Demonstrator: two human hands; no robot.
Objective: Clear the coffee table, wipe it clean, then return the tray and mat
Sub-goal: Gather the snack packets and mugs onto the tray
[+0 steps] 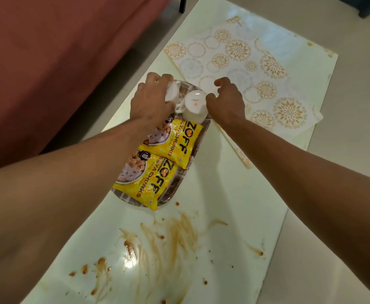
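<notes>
A brown checked oval tray lies in the middle of the white coffee table. It carries two yellow snack packets and two white cups. My left hand grips the left cup at the tray's far end. The second cup sits upside down beside it. My right hand touches that cup's right side, fingers curled and apart. A patterned mat with gold and grey circles lies on the table beyond the tray.
Brown smears and drops cover the near part of the table. A red-brown sofa runs along the left side. Pale floor tiles lie to the right.
</notes>
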